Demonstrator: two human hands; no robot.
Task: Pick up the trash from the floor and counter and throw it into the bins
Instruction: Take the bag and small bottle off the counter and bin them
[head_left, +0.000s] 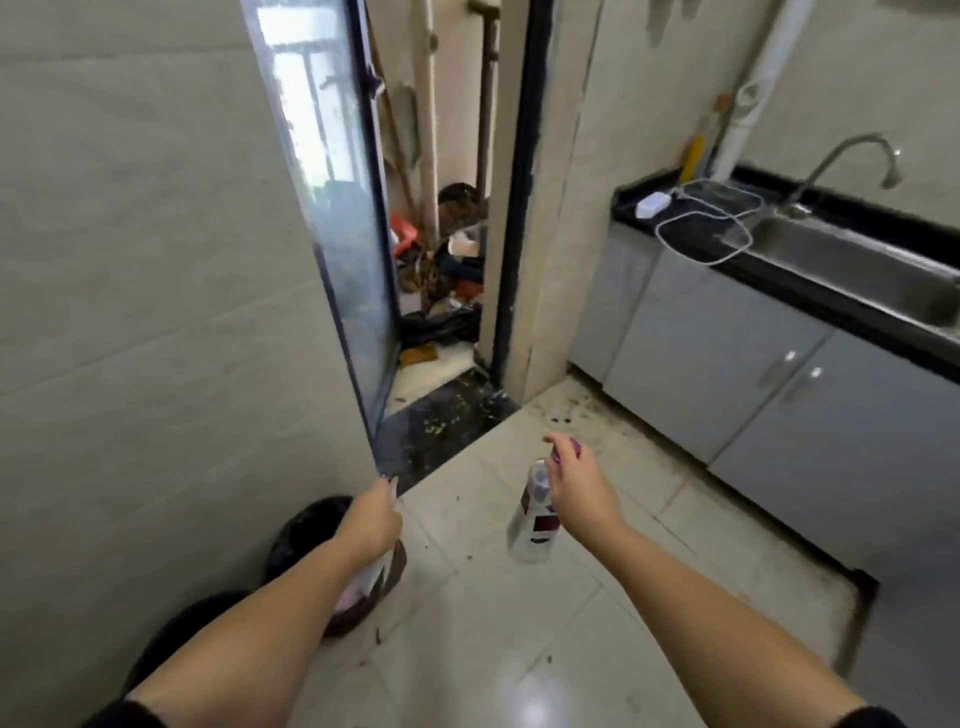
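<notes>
My right hand (579, 488) grips a clear plastic bottle (532, 522) by its purple-capped neck, and the bottle hangs above the white floor tiles. My left hand (371, 519) is closed on a thin white piece of plastic or paper (376, 569) that dangles over a brown bin (389, 571) lined with a black bag. This bin stands against the left wall. A second dark bin (182, 629) sits nearer to me, partly hidden by my left forearm.
A glass door (332, 208) stands ajar ahead, with a cluttered pile (447, 275) beyond it. Grey cabinets (753, 384) with a black counter (670, 228), a white charger and cable (652, 203) and a steel sink (852, 270) run along the right. Dirt specks the floor by the threshold (447, 426).
</notes>
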